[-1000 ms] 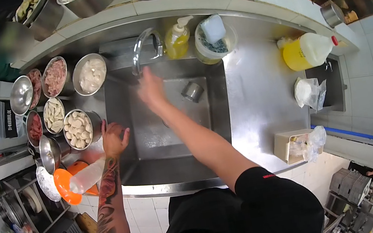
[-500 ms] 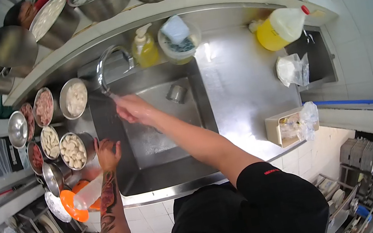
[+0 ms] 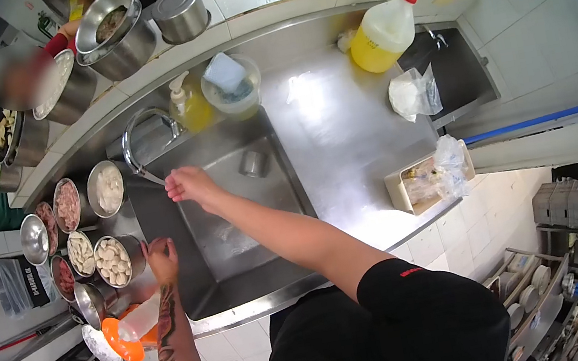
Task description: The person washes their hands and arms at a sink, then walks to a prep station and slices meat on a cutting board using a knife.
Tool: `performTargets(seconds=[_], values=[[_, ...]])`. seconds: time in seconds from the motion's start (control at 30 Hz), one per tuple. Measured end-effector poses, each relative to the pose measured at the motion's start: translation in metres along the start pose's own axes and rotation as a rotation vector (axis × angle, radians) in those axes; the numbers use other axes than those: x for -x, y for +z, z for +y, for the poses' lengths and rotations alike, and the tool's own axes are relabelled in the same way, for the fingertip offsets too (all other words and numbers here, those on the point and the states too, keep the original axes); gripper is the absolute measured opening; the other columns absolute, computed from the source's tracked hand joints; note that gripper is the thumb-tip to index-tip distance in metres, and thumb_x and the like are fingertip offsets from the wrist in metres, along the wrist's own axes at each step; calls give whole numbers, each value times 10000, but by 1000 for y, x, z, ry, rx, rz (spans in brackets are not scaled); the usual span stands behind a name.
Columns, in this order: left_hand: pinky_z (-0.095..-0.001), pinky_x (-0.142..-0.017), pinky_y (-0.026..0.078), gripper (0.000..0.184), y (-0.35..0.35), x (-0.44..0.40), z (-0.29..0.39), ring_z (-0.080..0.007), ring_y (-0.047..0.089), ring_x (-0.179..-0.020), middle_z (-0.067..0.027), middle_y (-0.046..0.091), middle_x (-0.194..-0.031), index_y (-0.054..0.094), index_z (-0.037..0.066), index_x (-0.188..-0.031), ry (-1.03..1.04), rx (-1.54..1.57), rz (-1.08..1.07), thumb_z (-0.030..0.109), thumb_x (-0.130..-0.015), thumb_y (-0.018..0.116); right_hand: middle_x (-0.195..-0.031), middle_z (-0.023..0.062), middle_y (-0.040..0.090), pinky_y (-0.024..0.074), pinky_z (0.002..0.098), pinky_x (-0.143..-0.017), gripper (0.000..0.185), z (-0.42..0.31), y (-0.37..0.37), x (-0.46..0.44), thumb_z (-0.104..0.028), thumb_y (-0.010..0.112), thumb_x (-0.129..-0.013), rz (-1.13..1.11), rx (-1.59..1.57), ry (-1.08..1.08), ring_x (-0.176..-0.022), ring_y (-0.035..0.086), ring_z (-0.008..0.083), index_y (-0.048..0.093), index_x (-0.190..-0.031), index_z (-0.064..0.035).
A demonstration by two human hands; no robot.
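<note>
- The right hand's fingers (image 3: pixel 174 187) are drawn together and loosely bent at the faucet's mouth; nothing shows in them, but I cannot tell how far they close or whether the palm hides something.
- The left hand (image 3: pixel 162 261) is partly spread, thumb apart from the bent fingers, with nothing visible in its hold. It sits at the sink's left edge, just beside a metal pot (image 3: pixel 137 253); whether they touch, I cannot tell.
- The faucet (image 3: pixel 128 148) arches over the back left corner of the sink (image 3: pixel 276 194), with what looks like a thin stream at its mouth. It should be stiff, smooth and slick when wet; the curved neck offers the best hold.
- The pot brims with pale round pieces (image 3: pixel 113 262). It is probably weighty, with soft contents that could spill, so it wants two hands low on the wall, kept level.
- A small metal cup (image 3: pixel 253 163) lies in the sink beyond the right wrist. It looks light and hard, likely slippery; fingers around its side would suit.
- Behind the sink stand a soap bottle (image 3: pixel 193 111) and a clear tub (image 3: pixel 246 97) with a pale blue sponge (image 3: pixel 225 73), likely soft and squeezable.
- Farther right, a jug of yellow liquid (image 3: pixel 381 39) looks heavy.
</note>
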State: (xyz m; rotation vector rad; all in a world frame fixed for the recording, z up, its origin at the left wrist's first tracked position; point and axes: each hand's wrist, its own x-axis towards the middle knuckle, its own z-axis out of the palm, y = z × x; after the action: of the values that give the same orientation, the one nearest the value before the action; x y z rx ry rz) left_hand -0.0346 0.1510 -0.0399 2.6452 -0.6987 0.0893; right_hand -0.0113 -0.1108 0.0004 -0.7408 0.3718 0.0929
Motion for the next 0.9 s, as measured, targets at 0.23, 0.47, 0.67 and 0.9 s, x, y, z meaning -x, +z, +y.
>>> performTargets(seconds=[0.23, 0.47, 0.67, 0.9], values=[[-301, -927, 503, 341, 74, -79, 82, -147, 639, -1026, -65, 684, -1185, 670, 49, -1238, -647, 1442, 212, 280, -1033, 525, -904, 137, 682, 584, 383, -750, 361, 11, 19, -22, -367, 493, -1048, 39, -436, 68, -818, 669, 238, 642, -1005, -42], [-389, -888, 538, 433, 43, -131, 111, -231, 650, -1047, -89, 672, -1155, 588, 113, -1246, -270, 2528, -127, 430, -1063, 357, -633, 60, 600, 432, 327, -444, 342, -12, 27, -28, -351, 535, -1031, -325, -366, 145, -428, 486, 169, 587, -800, -104], [-417, -842, 558, 487, 3, -90, 187, -241, 652, -958, -107, 634, -1128, 521, 84, -1295, -723, 2297, 122, 485, -1043, 405, -461, 99, 529, 381, 394, -465, 569, -16, 61, -40, -411, 625, -933, 102, 1096, -713, -432, 526, 171, 594, -553, 12], [-382, -880, 538, 482, 8, -41, 220, -225, 654, -929, -90, 639, -1042, 517, 34, -1283, -844, 1966, -80, 396, -975, 597, -519, 179, 543, 399, 423, -478, 495, -23, 67, -43, -382, 620, -934, 127, 1193, -788, -463, 516, 373, 621, -597, -20]])
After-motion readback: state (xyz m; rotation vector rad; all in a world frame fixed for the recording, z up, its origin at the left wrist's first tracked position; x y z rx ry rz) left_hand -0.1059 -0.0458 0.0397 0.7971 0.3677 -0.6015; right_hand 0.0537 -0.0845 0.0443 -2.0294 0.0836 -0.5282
